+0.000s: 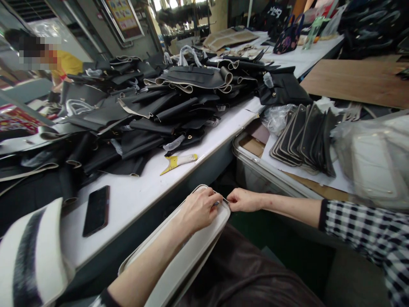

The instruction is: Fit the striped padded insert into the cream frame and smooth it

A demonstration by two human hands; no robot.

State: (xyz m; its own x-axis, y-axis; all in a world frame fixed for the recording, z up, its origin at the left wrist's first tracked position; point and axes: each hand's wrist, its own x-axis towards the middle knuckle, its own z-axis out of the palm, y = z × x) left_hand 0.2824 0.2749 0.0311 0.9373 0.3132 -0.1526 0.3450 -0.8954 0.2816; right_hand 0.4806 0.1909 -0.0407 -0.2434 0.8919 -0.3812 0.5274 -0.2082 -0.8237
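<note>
Workshop, white-topped desk (137,198). Right hand (244,200): fingertips closed, pinching the far corner of one white bag (188,256). Left hand (201,209): laid over the bag, fingers bent; whether gripping, cannot tell. Bag: across the lap, alongside the desk. Outward: phone (96,211) and yellow piece (179,162), on desk; black bags (172,106), heaped beyond; dark panels (303,136), fanned over a bin (276,174), right. Risks, as judged: bag sliding off the lap if the pinch slackens; side creasing under forearm pressure. Hidden: bag's inside; anything between the left fingertips. Cut off: bag's near end; striped white item (28,256), lower left. Indistinct: contents of clear plastic (373,157), far right.
</note>
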